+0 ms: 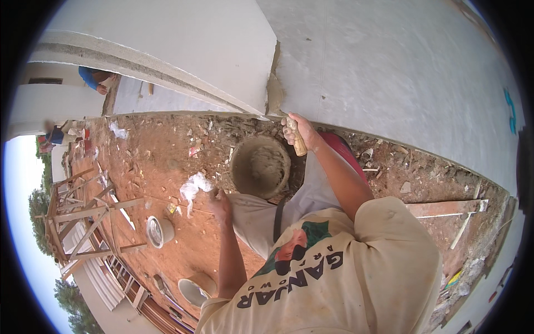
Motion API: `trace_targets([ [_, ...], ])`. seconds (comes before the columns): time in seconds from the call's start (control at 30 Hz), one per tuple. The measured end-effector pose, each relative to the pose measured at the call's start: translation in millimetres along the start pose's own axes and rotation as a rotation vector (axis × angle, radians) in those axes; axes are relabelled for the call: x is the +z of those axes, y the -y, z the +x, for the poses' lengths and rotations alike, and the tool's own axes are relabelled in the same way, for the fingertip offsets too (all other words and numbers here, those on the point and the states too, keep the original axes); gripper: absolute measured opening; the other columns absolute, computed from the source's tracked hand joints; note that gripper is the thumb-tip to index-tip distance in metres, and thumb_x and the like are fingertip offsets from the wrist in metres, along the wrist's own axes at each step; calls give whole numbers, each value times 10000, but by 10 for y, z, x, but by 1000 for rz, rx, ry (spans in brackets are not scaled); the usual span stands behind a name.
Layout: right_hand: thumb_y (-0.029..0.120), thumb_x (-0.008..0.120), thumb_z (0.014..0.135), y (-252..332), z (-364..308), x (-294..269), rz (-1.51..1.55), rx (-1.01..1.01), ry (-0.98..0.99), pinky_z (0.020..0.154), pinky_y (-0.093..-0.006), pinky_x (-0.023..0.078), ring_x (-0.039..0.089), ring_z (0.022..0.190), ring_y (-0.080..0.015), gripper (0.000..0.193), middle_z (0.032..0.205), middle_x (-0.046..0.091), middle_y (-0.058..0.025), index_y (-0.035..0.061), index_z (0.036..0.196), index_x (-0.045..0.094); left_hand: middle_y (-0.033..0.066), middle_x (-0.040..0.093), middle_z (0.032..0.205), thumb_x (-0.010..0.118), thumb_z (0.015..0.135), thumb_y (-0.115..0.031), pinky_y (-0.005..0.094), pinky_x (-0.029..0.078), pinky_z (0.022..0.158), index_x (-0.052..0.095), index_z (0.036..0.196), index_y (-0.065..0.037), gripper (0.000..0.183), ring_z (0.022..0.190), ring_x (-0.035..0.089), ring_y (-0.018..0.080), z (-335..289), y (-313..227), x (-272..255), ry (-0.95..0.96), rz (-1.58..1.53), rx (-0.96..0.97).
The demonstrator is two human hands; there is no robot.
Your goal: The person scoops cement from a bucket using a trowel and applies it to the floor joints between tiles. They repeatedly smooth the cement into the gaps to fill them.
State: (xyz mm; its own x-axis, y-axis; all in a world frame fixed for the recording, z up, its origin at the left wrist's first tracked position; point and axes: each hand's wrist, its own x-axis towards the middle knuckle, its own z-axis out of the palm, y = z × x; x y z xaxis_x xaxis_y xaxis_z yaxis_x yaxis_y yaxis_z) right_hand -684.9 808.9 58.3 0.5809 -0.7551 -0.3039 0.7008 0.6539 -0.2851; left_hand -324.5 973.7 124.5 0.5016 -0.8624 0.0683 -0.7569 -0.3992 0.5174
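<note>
To the upper right of the round grey mortar bucket (239, 173), I have the right hand (300, 131) with fingers wrapped around a pale wooden handle (300, 146); lower left, the left hand (221, 208) curls, its hold I cannot tell.

A bucket (240, 167) is positioned on the ground (142, 186) between the wall (384, 78) and the person's legs (253, 220); mortar (268, 162) is contained in it. To its right, a handle (301, 147) is held in the right hand (296, 132), near the wall's base. Plastic (194, 186) is located left of the left hand (221, 207). Farther left, a pail (168, 227) is followed by a timber frame (83, 211).
</note>
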Motion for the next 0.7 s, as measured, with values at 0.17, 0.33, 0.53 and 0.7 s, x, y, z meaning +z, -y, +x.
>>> trace_targets([
  [0.17,453,510,985,144,185,-71,54,-67,-217,475,-295,422,468,525,-114,353,692,489,-4,101,973,540,261,701,1064,614,899,-214,442,503,924,676,1116,87,376,1015,667,388,59,85,38,-19,-12,21],
  [0.33,446,488,994,143,301,-80,150,-15,-159,460,-295,408,453,510,-118,359,680,480,-10,92,951,537,252,708,1037,614,895,-211,443,506,911,683,1099,81,363,1000,672,383,11,18,14,-29,-15,36],
  [0.53,442,490,988,18,223,23,155,-18,-5,452,-282,391,432,503,-110,357,666,450,3,94,929,542,251,709,1036,612,895,-218,444,511,897,682,1102,78,369,993,673,384,6,23,40,-10,-3,26],
  [0.7,435,499,984,139,20,66,62,-27,-39,458,-294,404,437,499,-118,351,664,465,-5,91,931,549,246,712,1022,617,898,-205,449,516,880,679,1103,83,359,968,678,384,41,102,52,-3,-4,21],
])
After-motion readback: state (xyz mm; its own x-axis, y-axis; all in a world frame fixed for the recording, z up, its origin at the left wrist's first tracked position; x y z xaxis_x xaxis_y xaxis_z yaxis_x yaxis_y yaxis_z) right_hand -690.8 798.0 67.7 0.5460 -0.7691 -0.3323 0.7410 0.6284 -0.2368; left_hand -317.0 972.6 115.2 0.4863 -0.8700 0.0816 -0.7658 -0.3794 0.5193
